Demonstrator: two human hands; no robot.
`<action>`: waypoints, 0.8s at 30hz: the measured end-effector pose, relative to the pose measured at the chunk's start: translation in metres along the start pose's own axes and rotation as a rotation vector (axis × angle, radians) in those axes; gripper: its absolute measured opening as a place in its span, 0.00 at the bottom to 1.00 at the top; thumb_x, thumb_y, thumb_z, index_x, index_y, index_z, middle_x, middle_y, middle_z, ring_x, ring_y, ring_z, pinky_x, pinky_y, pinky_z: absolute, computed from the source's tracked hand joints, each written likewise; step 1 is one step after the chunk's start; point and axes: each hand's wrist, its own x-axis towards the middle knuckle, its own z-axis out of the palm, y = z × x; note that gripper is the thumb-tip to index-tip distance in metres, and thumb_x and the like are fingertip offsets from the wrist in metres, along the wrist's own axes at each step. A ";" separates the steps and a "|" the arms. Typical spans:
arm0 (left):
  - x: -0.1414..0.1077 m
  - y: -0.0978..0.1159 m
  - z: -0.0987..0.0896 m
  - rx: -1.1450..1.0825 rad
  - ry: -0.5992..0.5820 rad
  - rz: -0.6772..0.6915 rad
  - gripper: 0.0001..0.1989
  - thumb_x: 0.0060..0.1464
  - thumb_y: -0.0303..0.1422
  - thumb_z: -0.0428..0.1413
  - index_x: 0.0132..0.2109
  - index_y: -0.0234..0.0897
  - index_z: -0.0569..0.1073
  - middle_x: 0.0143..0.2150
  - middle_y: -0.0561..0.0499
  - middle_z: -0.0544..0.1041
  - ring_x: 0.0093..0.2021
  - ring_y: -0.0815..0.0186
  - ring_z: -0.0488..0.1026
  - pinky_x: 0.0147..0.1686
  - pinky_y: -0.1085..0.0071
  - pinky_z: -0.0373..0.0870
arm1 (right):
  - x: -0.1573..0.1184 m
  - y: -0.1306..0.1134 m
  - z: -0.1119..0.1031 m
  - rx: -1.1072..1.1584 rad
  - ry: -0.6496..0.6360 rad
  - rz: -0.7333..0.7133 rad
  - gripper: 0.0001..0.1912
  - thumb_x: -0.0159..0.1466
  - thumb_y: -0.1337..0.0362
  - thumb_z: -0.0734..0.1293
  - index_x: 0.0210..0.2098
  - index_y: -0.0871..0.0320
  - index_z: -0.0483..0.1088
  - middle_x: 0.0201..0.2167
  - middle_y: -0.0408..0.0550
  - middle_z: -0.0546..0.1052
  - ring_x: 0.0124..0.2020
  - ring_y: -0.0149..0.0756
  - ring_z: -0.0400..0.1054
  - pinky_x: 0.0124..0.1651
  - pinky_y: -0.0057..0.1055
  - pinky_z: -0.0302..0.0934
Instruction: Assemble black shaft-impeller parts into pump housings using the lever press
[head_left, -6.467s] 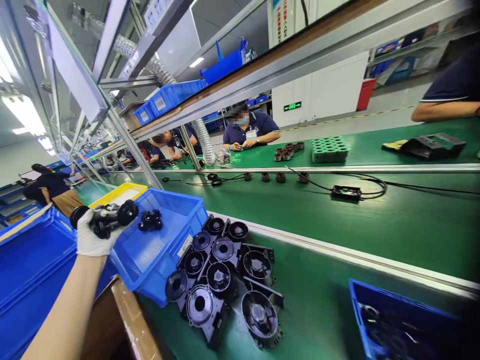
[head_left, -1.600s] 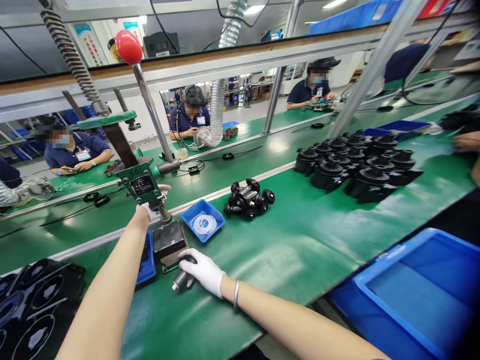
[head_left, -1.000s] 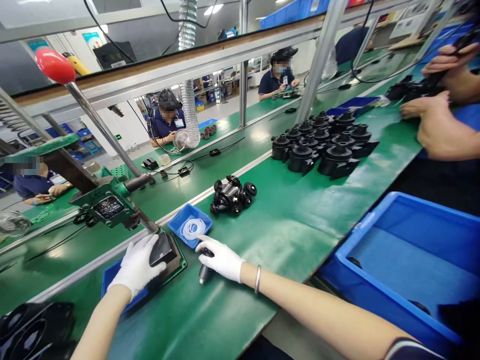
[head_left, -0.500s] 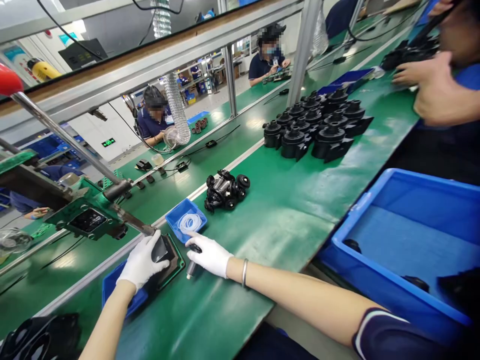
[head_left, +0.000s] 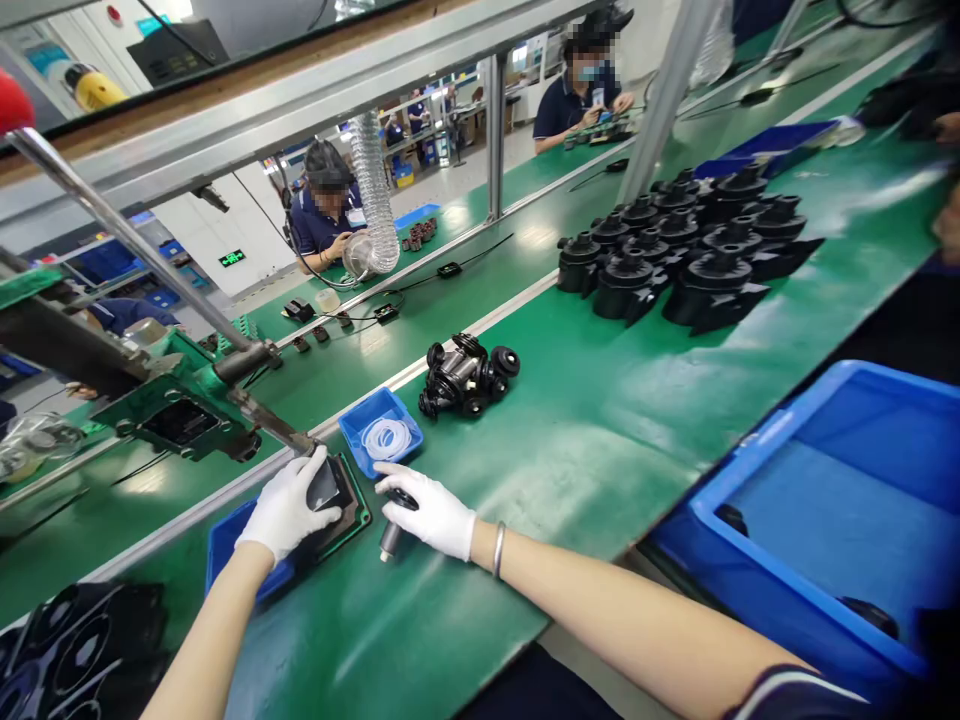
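Note:
My left hand point(head_left: 289, 508), in a white glove, lies against a dark block point(head_left: 324, 487) on the base of the hand press point(head_left: 351, 512). Its thumb and fingers are around the block's near side, under the press's ram point(head_left: 298, 437). In my gloved right hand point(head_left: 439, 513) is a dark shaft-like part point(head_left: 391, 538) with a black disc-shaped end and a pale tip pointing down. That hand is just in front of a small blue tray point(head_left: 365, 462) with white rings point(head_left: 387, 437) in it. Beyond the tray lie several similar black shaft parts point(head_left: 463, 376) in a pile.
Several black housings point(head_left: 709, 285) stand in rows further along the green bench point(head_left: 570, 470). A large blue bin point(head_left: 787, 570) is at the right, below the bench edge. A second blue tray point(head_left: 225, 545) sits behind my left hand, and black parts point(head_left: 82, 640) lie at lower left.
The camera view has shifted, so the bench things appear displaced. Both hands keep nearly the same place, the left on the block and the right holding the shaft part.

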 end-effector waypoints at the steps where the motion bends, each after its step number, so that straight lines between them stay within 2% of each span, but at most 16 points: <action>1: 0.000 0.000 0.000 -0.016 0.014 0.011 0.44 0.45 0.41 0.62 0.67 0.31 0.59 0.61 0.35 0.67 0.60 0.45 0.67 0.59 0.52 0.64 | 0.000 -0.001 0.000 0.005 0.004 0.003 0.11 0.60 0.68 0.67 0.43 0.55 0.73 0.61 0.49 0.67 0.62 0.41 0.62 0.66 0.41 0.52; 3: -0.002 -0.002 -0.003 -0.044 0.035 0.024 0.43 0.45 0.43 0.63 0.66 0.33 0.60 0.62 0.36 0.68 0.60 0.46 0.66 0.61 0.52 0.63 | 0.000 -0.002 -0.002 0.020 0.010 0.012 0.10 0.60 0.67 0.67 0.42 0.55 0.73 0.59 0.50 0.70 0.60 0.42 0.64 0.65 0.42 0.54; 5: -0.012 -0.013 -0.013 -0.081 0.111 -0.023 0.40 0.50 0.47 0.59 0.66 0.35 0.60 0.63 0.38 0.66 0.63 0.47 0.63 0.63 0.51 0.59 | 0.000 -0.001 -0.004 0.042 0.009 0.028 0.09 0.61 0.64 0.66 0.42 0.55 0.73 0.55 0.50 0.73 0.56 0.43 0.68 0.62 0.43 0.58; 7: -0.031 -0.032 -0.023 -0.154 0.303 -0.165 0.35 0.57 0.48 0.52 0.66 0.37 0.58 0.65 0.40 0.63 0.65 0.51 0.60 0.65 0.51 0.56 | 0.000 0.000 -0.006 0.066 0.002 0.052 0.11 0.62 0.61 0.66 0.43 0.55 0.72 0.51 0.50 0.75 0.53 0.44 0.71 0.59 0.43 0.61; 9: -0.060 -0.054 -0.027 -0.215 0.487 -0.371 0.31 0.60 0.46 0.48 0.66 0.37 0.58 0.66 0.41 0.62 0.67 0.53 0.58 0.66 0.51 0.53 | 0.000 0.000 -0.007 0.083 -0.012 0.076 0.13 0.63 0.58 0.65 0.45 0.55 0.71 0.49 0.50 0.76 0.50 0.44 0.72 0.56 0.43 0.64; 10: -0.076 -0.064 -0.024 -0.231 0.528 -0.464 0.30 0.59 0.44 0.48 0.66 0.37 0.59 0.66 0.41 0.62 0.67 0.52 0.58 0.67 0.51 0.53 | 0.000 0.000 -0.008 0.089 -0.022 0.089 0.14 0.63 0.57 0.65 0.46 0.55 0.71 0.48 0.50 0.77 0.49 0.45 0.73 0.55 0.43 0.65; 12: -0.105 -0.077 -0.009 -0.243 0.503 -0.585 0.29 0.57 0.40 0.51 0.64 0.36 0.63 0.65 0.41 0.65 0.67 0.50 0.59 0.67 0.49 0.52 | 0.001 -0.001 -0.009 0.106 -0.044 0.126 0.14 0.63 0.56 0.65 0.46 0.55 0.72 0.45 0.50 0.78 0.48 0.45 0.74 0.54 0.44 0.65; 15: -0.128 -0.080 0.026 -0.300 0.448 -0.653 0.25 0.57 0.32 0.48 0.61 0.37 0.67 0.62 0.42 0.69 0.64 0.54 0.64 0.66 0.53 0.57 | 0.003 -0.005 -0.009 0.131 -0.069 0.188 0.15 0.62 0.54 0.66 0.45 0.55 0.72 0.42 0.50 0.79 0.47 0.47 0.74 0.55 0.45 0.64; 17: -0.127 -0.078 0.047 -0.340 0.451 -0.678 0.25 0.58 0.29 0.45 0.62 0.36 0.65 0.63 0.43 0.68 0.64 0.58 0.64 0.66 0.57 0.58 | 0.004 -0.007 -0.009 0.146 -0.077 0.208 0.16 0.61 0.54 0.66 0.44 0.56 0.72 0.43 0.51 0.78 0.47 0.47 0.73 0.56 0.45 0.63; 19: -0.117 -0.078 0.057 -0.369 0.476 -0.706 0.26 0.59 0.27 0.43 0.64 0.35 0.64 0.65 0.42 0.66 0.65 0.59 0.63 0.66 0.59 0.57 | 0.005 -0.007 -0.009 0.159 -0.080 0.219 0.16 0.61 0.53 0.67 0.44 0.56 0.72 0.44 0.51 0.78 0.47 0.48 0.73 0.56 0.46 0.62; 21: -0.104 -0.082 0.058 -0.393 0.508 -0.726 0.26 0.58 0.26 0.43 0.64 0.35 0.64 0.65 0.42 0.66 0.66 0.58 0.62 0.66 0.58 0.57 | 0.006 -0.006 -0.008 0.175 -0.075 0.228 0.17 0.61 0.52 0.67 0.44 0.56 0.72 0.44 0.52 0.77 0.47 0.48 0.73 0.57 0.46 0.61; 24: -0.095 -0.084 0.045 -0.411 0.577 -0.730 0.25 0.58 0.26 0.45 0.63 0.34 0.64 0.65 0.40 0.65 0.66 0.54 0.61 0.66 0.54 0.57 | 0.005 -0.005 -0.006 0.228 -0.045 0.247 0.18 0.59 0.51 0.70 0.43 0.56 0.72 0.46 0.52 0.77 0.47 0.48 0.74 0.56 0.45 0.62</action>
